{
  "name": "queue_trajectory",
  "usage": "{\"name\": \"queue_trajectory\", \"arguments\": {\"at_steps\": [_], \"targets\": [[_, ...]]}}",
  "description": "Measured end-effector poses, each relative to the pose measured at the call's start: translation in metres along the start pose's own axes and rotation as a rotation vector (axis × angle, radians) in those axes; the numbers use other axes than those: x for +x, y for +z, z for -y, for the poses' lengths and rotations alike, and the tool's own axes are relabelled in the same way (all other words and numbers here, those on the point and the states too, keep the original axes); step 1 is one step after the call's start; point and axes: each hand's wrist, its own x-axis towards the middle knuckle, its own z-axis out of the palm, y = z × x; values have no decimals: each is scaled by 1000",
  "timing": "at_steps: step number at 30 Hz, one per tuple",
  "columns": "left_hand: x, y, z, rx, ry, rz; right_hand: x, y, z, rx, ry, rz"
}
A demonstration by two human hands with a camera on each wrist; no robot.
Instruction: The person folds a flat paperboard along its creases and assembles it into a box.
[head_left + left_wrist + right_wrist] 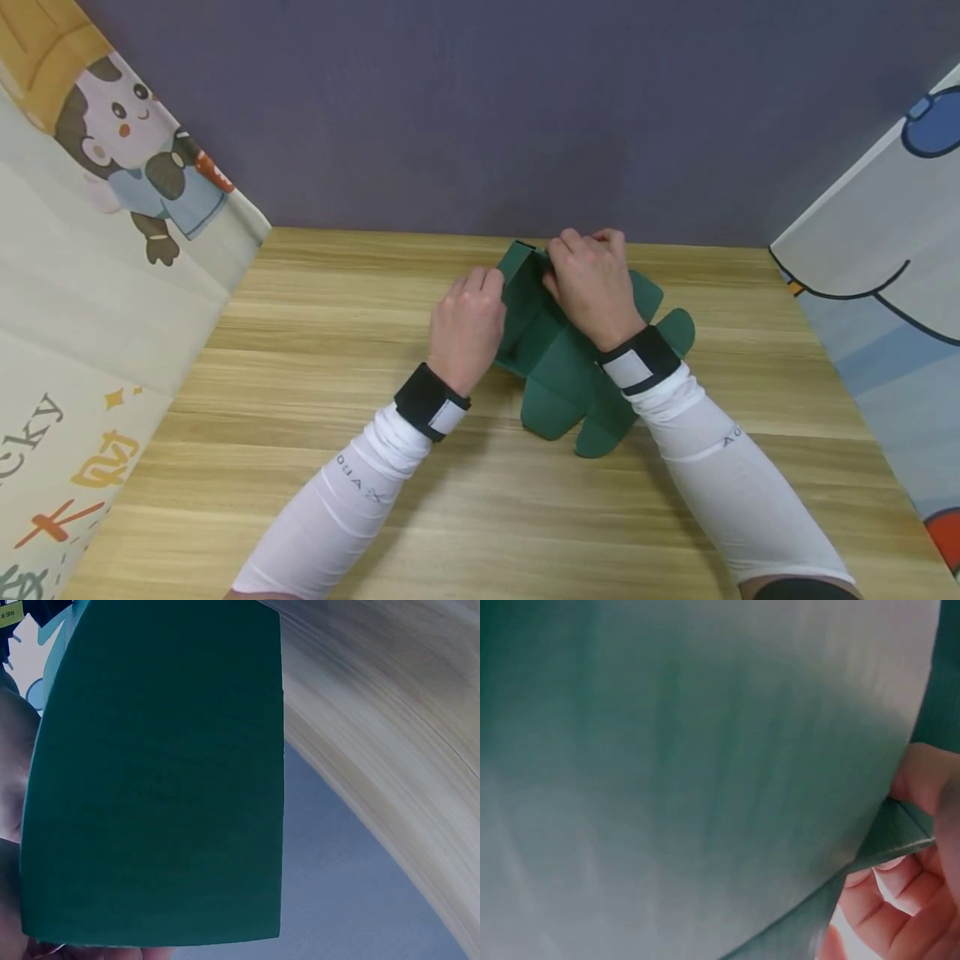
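Note:
A green cardboard box (pixel 558 362), partly folded, lies on the wooden table with several flaps spread toward the near and right sides. My left hand (pixel 467 327) holds its left wall with curled fingers. At the far side, my right hand (pixel 595 287) pinches the box's upper edge between thumb and fingers. In the left wrist view a broad green panel (pixel 157 780) fills the middle and hides most of that hand. The right wrist view has a close green panel (pixel 705 787), with fingers (pixel 889 911) below a folded edge.
The wooden table (pixel 322 333) meets a dark blue-grey wall (pixel 450 117) just behind the box. Printed cloths with cartoon figures hang along the left (pixel 150 325) and right (pixel 847 225) sides.

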Motion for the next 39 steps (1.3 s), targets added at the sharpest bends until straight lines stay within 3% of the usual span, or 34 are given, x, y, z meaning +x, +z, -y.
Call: {"name": "queue_trajectory", "arguments": {"at_steps": [9, 14, 18, 21, 24, 29, 34, 39], "targets": [[0, 0, 2, -4, -28, 14, -1, -2, 0, -11, -14, 12], [1, 0, 8, -17, -58, 25, -5, -11, 3, 40, -1, 15], [1, 1, 13, -67, -101, 45, -10, -24, 9, 88, 0, -21], [1, 3, 17, -115, -142, 60, -16, -35, 16, 170, 16, 0], [0, 5, 20, -163, -189, 71, -25, -43, 26, 338, 69, 94], [-2, 8, 28, -262, -304, 120, -51, -43, 44, 625, 224, 325], [-2, 11, 35, -357, -419, 132, -77, -27, 61, 817, 376, 526], [-2, 12, 37, -428, -481, 119, -91, -4, 75, 984, 526, 649]]}}
